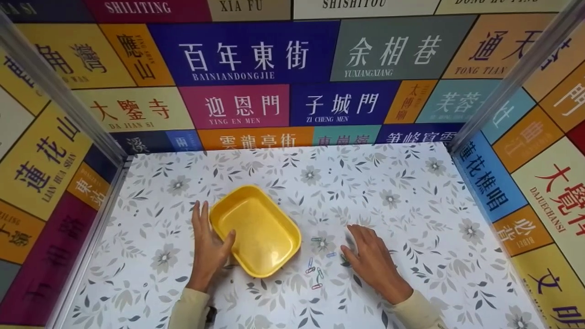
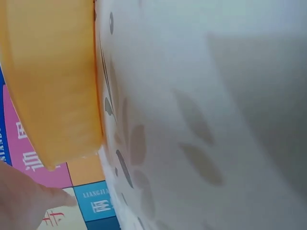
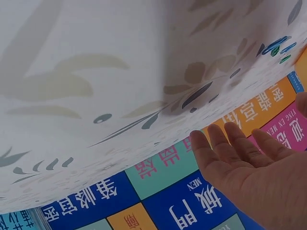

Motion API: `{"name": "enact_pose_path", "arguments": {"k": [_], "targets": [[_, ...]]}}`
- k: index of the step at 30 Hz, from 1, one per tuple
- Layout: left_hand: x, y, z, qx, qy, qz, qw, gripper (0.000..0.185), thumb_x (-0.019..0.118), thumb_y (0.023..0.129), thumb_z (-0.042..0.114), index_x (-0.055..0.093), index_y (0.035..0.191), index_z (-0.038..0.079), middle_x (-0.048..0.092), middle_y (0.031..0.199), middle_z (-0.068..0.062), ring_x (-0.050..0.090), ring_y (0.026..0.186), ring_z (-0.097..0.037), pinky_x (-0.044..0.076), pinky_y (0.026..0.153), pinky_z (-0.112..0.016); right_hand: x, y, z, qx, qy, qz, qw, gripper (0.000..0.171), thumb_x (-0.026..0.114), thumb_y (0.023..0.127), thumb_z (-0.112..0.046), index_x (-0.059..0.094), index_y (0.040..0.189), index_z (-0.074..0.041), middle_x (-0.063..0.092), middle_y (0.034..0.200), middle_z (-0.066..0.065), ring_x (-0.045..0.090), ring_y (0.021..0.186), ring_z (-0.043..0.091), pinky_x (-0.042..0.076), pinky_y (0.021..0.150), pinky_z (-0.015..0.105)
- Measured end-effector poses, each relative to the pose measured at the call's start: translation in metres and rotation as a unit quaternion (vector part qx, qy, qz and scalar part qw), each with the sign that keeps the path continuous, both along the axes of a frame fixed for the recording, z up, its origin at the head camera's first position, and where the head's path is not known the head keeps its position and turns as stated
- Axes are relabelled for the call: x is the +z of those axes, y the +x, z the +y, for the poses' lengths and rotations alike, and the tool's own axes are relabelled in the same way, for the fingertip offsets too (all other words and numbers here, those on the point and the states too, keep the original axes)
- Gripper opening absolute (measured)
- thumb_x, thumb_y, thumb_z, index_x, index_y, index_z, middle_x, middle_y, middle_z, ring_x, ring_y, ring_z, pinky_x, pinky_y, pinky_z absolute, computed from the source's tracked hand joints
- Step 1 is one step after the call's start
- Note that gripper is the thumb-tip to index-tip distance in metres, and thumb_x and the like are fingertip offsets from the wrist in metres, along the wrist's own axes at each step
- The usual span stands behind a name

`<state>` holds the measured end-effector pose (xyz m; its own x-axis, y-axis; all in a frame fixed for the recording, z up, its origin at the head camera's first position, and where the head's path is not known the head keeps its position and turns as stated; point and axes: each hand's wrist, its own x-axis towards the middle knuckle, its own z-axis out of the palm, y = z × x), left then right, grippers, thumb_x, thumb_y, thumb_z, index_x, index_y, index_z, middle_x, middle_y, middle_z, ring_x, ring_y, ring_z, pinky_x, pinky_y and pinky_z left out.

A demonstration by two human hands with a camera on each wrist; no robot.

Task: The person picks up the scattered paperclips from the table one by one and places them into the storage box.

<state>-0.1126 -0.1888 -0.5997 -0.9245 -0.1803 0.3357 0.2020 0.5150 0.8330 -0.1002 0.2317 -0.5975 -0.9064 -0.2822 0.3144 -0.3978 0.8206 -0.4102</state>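
Note:
A yellow plastic tray [image 1: 254, 228] with rounded corners lies on the table, turned at an angle, and its inside shows bare. My left hand [image 1: 206, 244] is at its left side, fingers extended along the outside and thumb over the near-left rim. In the left wrist view the tray's side wall [image 2: 50, 81] stands just past the fingers. Several small coloured paper clips [image 1: 320, 273] lie scattered right of the tray. My right hand [image 1: 372, 261] hovers right of them with loosely bent fingers; its palm and fingers [image 3: 213, 143] hold nothing in the right wrist view.
The table [image 1: 411, 183] wears a white cover with grey leaves and flowers. Colourful panels with Chinese lettering [image 1: 247, 55] enclose it at the back and both sides. Metal posts [image 1: 507, 77] stand at the back corners.

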Motion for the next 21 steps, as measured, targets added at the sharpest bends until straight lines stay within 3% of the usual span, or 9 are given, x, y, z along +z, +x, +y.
{"name": "enact_pose_path", "arguments": {"k": [6, 14, 21], "targets": [[-0.003, 0.0, -0.006, -0.005, 0.015, -0.03, 0.9994, 0.099, 0.08, 0.095, 0.015, 0.023, 0.175, 0.002, 0.003, 0.182, -0.023, 0.005, 0.168, -0.047, 0.018, 0.133, -0.071, -0.002, 0.002, 0.001, -0.002, -0.005, 0.0, 1.0, 0.056, 0.084, 0.099, -0.019, 0.063, 0.145, 0.004, 0.067, 0.137, 0.023, 0.064, 0.127, 0.044, 0.056, 0.102, 0.065], [-0.007, 0.0, -0.011, -0.035, 0.034, -0.084, 0.9952, 0.11, 0.083, 0.094, 0.013, 0.011, 0.177, 0.004, 0.002, 0.182, -0.024, 0.007, 0.169, -0.043, 0.017, 0.135, -0.065, -0.007, 0.006, 0.002, -0.004, -0.006, -0.008, 1.0, 0.053, 0.083, 0.099, -0.02, 0.064, 0.143, 0.004, 0.068, 0.134, 0.023, 0.064, 0.125, 0.044, 0.055, 0.102, 0.066], [-0.009, 0.003, -0.013, -0.089, 0.087, -0.127, 0.9841, 0.119, 0.086, 0.096, 0.012, -0.002, 0.176, 0.003, 0.002, 0.183, -0.023, 0.017, 0.168, -0.043, 0.02, 0.135, -0.059, -0.01, 0.01, 0.002, -0.008, -0.003, -0.001, 1.0, 0.052, 0.083, 0.099, -0.019, 0.065, 0.141, 0.005, 0.068, 0.135, 0.024, 0.062, 0.128, 0.045, 0.053, 0.103, 0.067]]}}
